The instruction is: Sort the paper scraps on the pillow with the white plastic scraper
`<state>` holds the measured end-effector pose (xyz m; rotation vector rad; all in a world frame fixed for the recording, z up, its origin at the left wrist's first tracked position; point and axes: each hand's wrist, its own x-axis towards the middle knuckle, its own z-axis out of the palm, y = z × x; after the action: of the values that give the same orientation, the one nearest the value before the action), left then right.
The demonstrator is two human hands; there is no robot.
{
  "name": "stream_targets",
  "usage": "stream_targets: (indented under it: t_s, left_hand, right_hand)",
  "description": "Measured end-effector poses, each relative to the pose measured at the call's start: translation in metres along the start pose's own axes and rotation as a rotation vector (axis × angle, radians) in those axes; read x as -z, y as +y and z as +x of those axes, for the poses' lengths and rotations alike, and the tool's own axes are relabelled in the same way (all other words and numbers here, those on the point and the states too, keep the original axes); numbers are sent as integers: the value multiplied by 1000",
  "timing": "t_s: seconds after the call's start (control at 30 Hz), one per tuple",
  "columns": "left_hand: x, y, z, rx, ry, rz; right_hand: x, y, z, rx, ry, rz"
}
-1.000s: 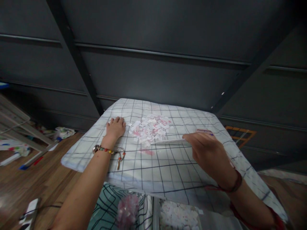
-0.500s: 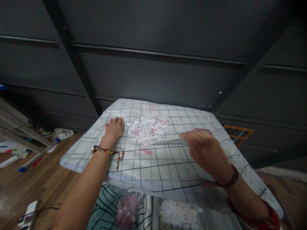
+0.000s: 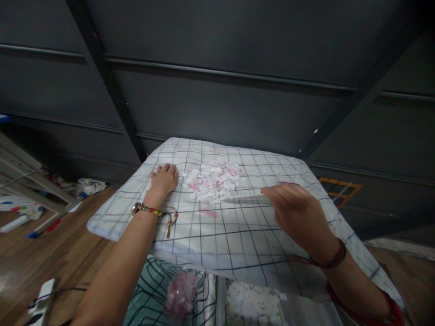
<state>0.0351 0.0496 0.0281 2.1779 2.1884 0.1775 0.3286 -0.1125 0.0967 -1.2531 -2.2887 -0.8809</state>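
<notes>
Right hand [image 3: 295, 213] pinches white card [image 3: 246, 198] beside scraps [image 3: 212, 181]; left hand [image 3: 165, 179] flat, empty. Pile lies loose on table [image 3: 244, 231]; box [image 3: 221, 301] holds more.

My right hand [image 3: 301, 213] had crept toward the heap of paper scraps [image 3: 215, 179] 0.5 s earlier; now I saw it drawn slightly back to the right. The visible tip of the thin white strip [image 3: 246, 198] it pinched had shifted rightward too. Less of 1 flat object [image 3: 288, 183] beyond the knuckles showed than 1.0 s before. My head view had swung slightly aside and returned.
</notes>
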Motion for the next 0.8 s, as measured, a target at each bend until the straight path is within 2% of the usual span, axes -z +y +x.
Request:
stream_targets:
  t_s: [0.1, 0.27, 0.47, 0.63, 0.8]
  left_hand:
    - [0, 0, 0, 3, -2, 5]
    - [-1, -1, 2, 3, -5, 3]
    - [-2, -1, 2, -3, 8, 8]
    - [-2, -2, 2, -9, 19, 11]
    - [-3, -2, 3, -14, 29, 9]
  right_hand:
    - [2, -1, 0, 9, 30, -3]
    - [2, -2, -2, 13, -20, 5]
    - [3, 4, -9, -30, 10, -15]
    - [-4, 3, -6, -4, -22, 16]
    - [-1, 13, -17, -4, 5, -16]
